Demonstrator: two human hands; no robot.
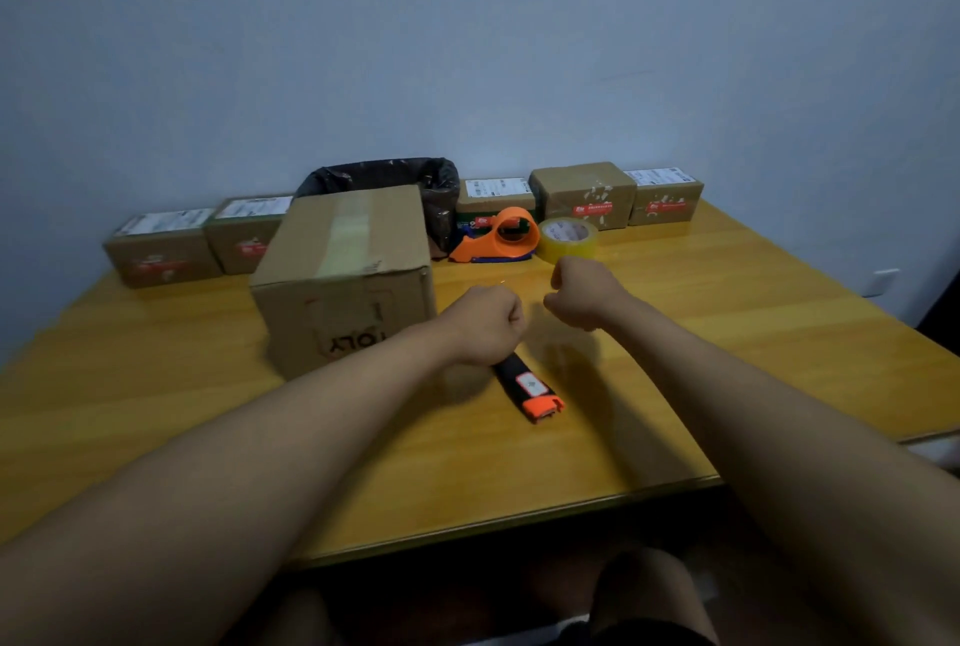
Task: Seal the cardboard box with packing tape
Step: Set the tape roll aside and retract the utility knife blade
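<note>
Cardboard box (345,276), table's ten o'clock, flaps closed, one strip along top seam, side seams seemingly bare; tape roll (568,239) at one o'clock beside orange dispenser (498,236); left hand (485,326) and right hand (584,294) fisted, apparently empty.

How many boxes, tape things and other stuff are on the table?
Big cardboard box: 1
Small parcels along the wall: 5
Orange tape dispenser: 1
Roll of clear tape: 1
Black-and-orange cutter: 1
Black bin bag: 1
Total: 10
</note>
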